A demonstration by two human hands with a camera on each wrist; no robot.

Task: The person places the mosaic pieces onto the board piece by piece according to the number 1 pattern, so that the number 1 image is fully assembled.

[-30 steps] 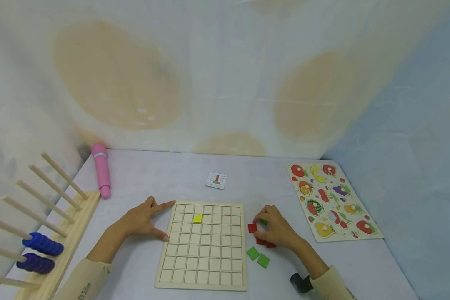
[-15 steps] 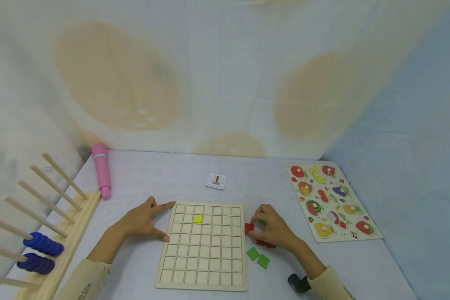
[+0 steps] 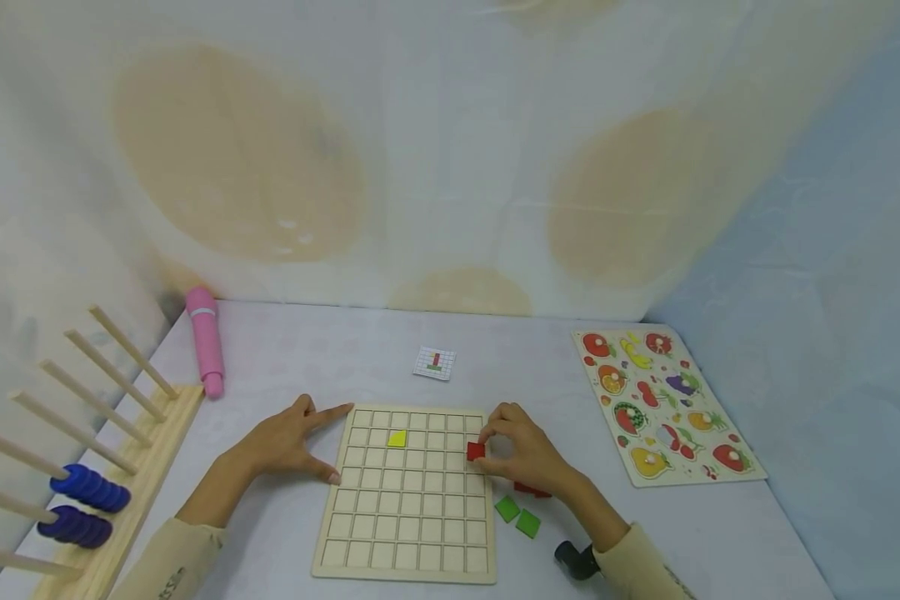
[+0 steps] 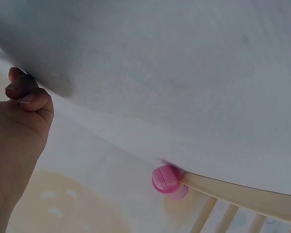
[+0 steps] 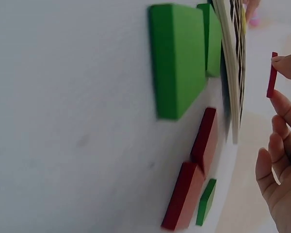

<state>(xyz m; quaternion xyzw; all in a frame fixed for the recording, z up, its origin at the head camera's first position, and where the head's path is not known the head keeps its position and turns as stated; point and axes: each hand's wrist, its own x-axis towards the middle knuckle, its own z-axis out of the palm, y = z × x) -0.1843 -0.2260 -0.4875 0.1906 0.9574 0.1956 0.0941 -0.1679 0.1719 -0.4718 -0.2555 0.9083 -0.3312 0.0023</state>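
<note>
My right hand (image 3: 521, 450) pinches a red square tile (image 3: 476, 451) between thumb and index finger. It holds the tile over the right columns of the wooden grid board (image 3: 401, 581); in the right wrist view the red tile (image 5: 272, 75) is on edge, clear of the board. At the board's left edge rests my left hand (image 3: 288, 442), index finger at the top corner and thumb lower down. A yellow tile (image 3: 397, 438) with a slanted corner sits in an upper cell. To the board's right lie green tiles (image 3: 527, 523) and red tiles (image 3: 532, 489), the latter partly hidden by my right hand.
Behind the board lies a small pattern card (image 3: 434, 363). A peg rack (image 3: 153, 467) with blue rings and a pink cylinder (image 3: 207, 342) stand left. The fruit puzzle board (image 3: 671, 404) lies right. Something black (image 3: 576, 560) is at my right wrist.
My right hand has moved left with the red tile, from the table beside the board to above its right columns. My left hand keeps its place.
</note>
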